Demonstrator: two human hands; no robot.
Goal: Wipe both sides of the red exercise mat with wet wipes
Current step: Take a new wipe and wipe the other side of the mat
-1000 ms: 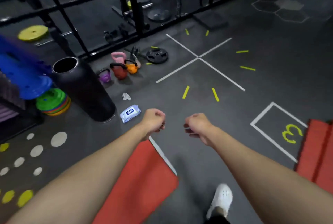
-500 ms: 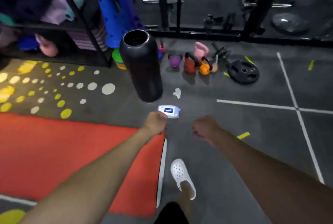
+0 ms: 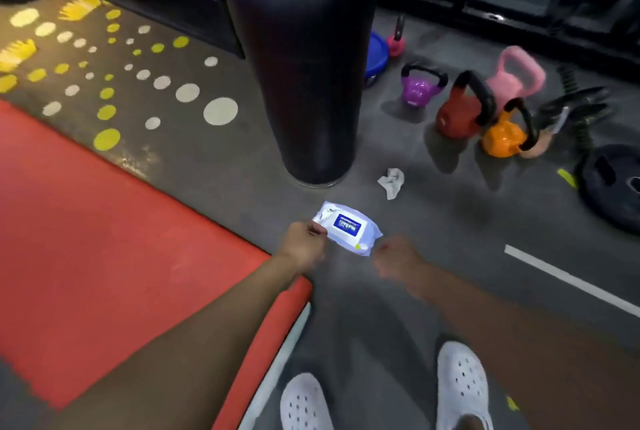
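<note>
Reaching for the wipes — no wiping under way yet

My left hand (image 3: 304, 242) pinches the wet wipes pack (image 3: 347, 227) on the floor; my right hand (image 3: 393, 255) hovers curled and empty beside it. The red exercise mat (image 3: 114, 239) lies flat at my left — I judge both sides remain

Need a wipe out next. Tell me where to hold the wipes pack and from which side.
Pinch the wipes pack by its short crimped ends, left hand at the near-left end, right hand at the near-right. It lies flat, label up, so end grips keep the label flap free.
</note>
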